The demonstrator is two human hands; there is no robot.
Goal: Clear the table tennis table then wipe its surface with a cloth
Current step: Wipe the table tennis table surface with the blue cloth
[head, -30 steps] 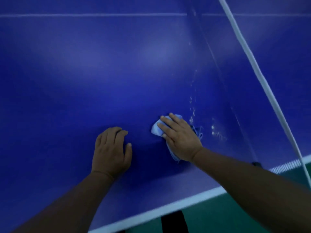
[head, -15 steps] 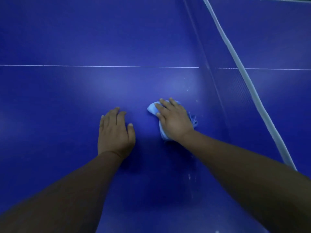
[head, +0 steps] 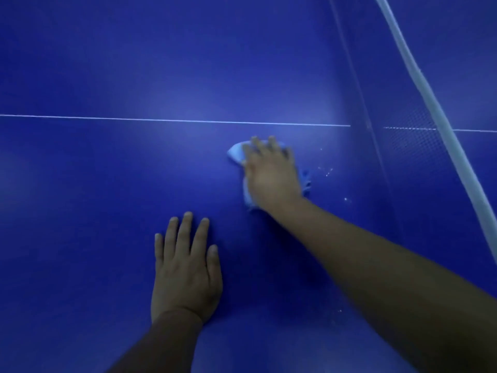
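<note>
The blue table tennis table (head: 94,197) fills the view. My right hand (head: 271,176) presses flat on a light blue cloth (head: 236,153), just below the white centre line (head: 161,120). Most of the cloth is hidden under the palm; only its left corner and a frayed bit at the right show. My left hand (head: 185,267) lies flat on the bare surface, nearer to me and to the left, fingers spread and holding nothing.
The net (head: 419,146) with its white top band (head: 441,125) runs along the right side, close to my right hand. Small white specks (head: 328,172) dot the surface between the cloth and the net.
My right hand has pushed the cloth forward, away from me, up to the white centre line. My left hand has flattened and spread its fingers, staying nearer to me.
</note>
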